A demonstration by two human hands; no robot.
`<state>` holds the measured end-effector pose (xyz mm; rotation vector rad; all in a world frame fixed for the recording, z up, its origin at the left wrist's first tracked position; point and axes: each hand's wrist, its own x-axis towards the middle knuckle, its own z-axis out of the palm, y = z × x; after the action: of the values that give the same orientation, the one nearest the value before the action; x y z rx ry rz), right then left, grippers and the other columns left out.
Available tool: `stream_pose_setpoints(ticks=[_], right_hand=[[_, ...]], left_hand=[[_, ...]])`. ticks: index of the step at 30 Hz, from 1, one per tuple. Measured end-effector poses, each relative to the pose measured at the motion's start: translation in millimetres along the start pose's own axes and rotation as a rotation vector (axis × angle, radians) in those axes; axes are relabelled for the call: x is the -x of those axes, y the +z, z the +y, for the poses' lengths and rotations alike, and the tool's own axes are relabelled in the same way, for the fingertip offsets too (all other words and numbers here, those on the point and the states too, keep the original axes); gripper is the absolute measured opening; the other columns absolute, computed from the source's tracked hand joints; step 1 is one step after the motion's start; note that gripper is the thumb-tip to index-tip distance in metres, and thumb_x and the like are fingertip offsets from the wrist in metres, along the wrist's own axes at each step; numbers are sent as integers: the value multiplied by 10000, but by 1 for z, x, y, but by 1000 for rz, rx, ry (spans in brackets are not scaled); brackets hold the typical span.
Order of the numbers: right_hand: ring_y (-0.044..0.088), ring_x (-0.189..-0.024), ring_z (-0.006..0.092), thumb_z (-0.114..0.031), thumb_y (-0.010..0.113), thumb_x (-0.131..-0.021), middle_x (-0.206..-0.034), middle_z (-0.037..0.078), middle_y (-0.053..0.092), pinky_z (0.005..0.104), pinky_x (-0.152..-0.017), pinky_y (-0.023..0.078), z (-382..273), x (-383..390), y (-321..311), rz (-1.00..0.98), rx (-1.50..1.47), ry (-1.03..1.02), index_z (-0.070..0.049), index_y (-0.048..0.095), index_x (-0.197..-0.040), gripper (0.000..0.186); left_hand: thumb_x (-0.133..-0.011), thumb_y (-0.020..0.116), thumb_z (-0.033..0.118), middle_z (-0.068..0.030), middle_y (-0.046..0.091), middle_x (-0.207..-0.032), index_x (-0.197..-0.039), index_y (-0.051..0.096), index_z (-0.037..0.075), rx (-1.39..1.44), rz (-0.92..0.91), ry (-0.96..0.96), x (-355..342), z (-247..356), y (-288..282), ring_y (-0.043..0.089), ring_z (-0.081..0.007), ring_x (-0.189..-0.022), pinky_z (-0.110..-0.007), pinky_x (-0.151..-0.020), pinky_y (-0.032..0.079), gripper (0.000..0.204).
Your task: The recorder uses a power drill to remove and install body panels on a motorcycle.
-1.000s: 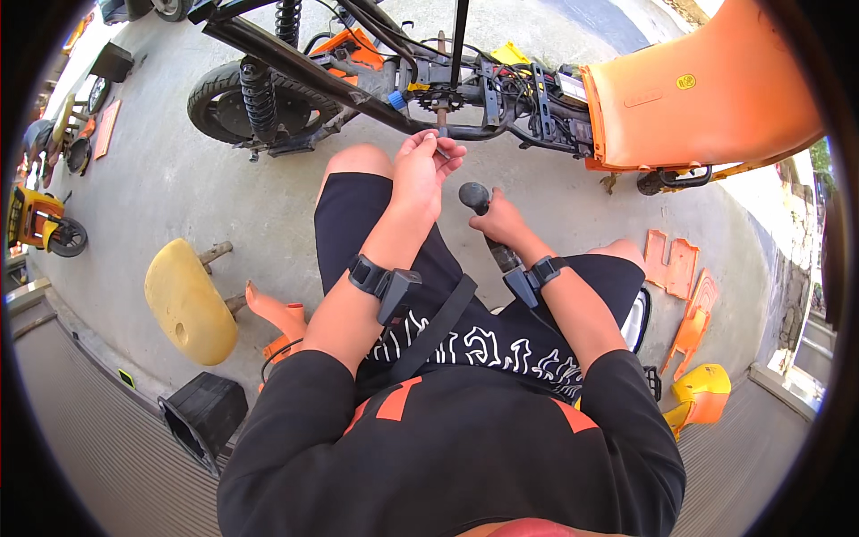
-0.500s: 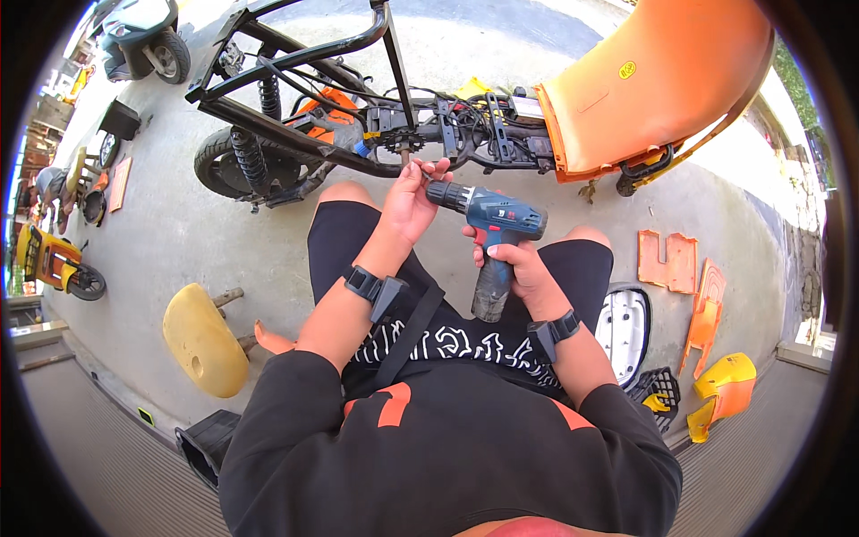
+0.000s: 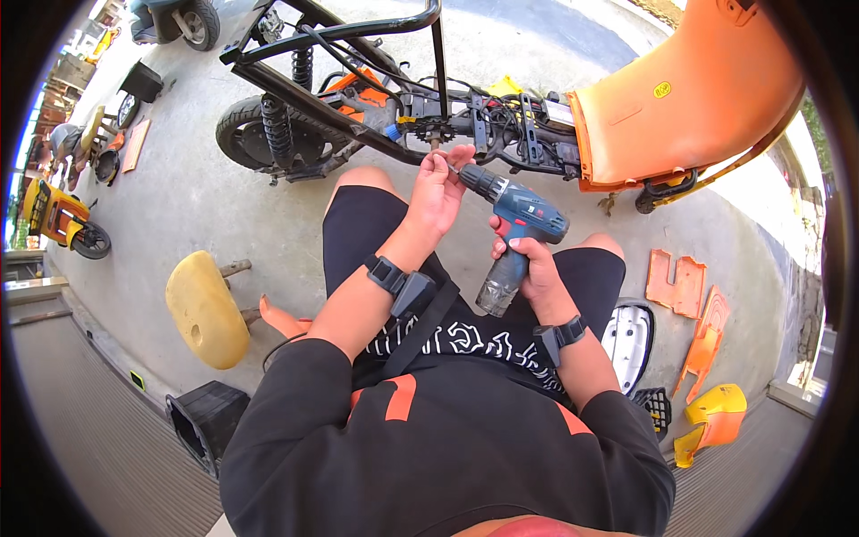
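My right hand [image 3: 528,264] is wrapped round the grip of a blue cordless drill [image 3: 530,217], its fingers by the trigger. The drill's black chuck [image 3: 483,182] points up and to the left, toward my left hand [image 3: 438,192]. The fingers of my left hand are pinched together just ahead of the chuck, where a thin bit runs toward them. What they pinch is too small to make out. Directly beyond my left fingertips is the lower rail of the stripped scooter's black frame [image 3: 358,134], with wiring and brackets exposed.
A large orange body panel [image 3: 689,107] covers the scooter's front at right. A rear wheel [image 3: 242,134] and shock absorbers stand at left. A yellow seat [image 3: 206,309] and black bin [image 3: 210,421] lie on the left; orange panels [image 3: 702,336] and a white-lined shell [image 3: 628,345] lie on the right.
The whole view has shifted, so the scooter sits further right in the picture. The drill has tilted, its chuck angled more upward. Both hands keep their grips.
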<state>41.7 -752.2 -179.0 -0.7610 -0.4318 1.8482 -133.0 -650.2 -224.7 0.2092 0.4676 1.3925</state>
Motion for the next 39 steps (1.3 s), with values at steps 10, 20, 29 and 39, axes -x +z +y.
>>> stream_pose_setpoints(ticks=[10, 20, 29, 39], right_hand=[[605, -824, 198, -37, 586, -801, -1240, 205, 554, 343, -779, 526, -1, -6, 1, -12, 70, 2, -209, 206, -1498, 812], [576, -1005, 154, -2, 680, -805, -1166, 86, 562, 307, -771, 527, 34, -24, -1, -180, 585, -125, -94, 264, -1489, 806], [587, -823, 129, -50, 660, -850, -991, 62, 605, 282, -732, 507, 44, -21, -1, -152, 704, -198, -51, 450, -1340, 533], [583, -726, 144, -165, 751, -831, -838, 46, 640, 295, -705, 496, 43, -17, -1, -102, 1162, -300, -20, 623, -986, 247]], left_hand=[[-1050, 380, 281, -137, 599, -1281, -969, 551, 131, -75, -28, -113, -2, -5, 6, 510, -320, -1272, -468, -1019, 441, 242], [-1032, 397, 388, -51, 573, -752, -764, 511, 118, 253, 194, -216, -13, 0, -19, 591, -232, -768, -410, -812, 524, 397], [-1016, 446, 372, 19, 477, -583, -663, 459, 158, 229, 158, -242, -9, 8, -11, 505, -148, -569, -348, -658, 483, 413], [-1017, 441, 400, 48, 445, -558, -652, 449, 188, 228, 217, -327, -13, 8, -14, 485, -124, -528, -322, -590, 466, 422]])
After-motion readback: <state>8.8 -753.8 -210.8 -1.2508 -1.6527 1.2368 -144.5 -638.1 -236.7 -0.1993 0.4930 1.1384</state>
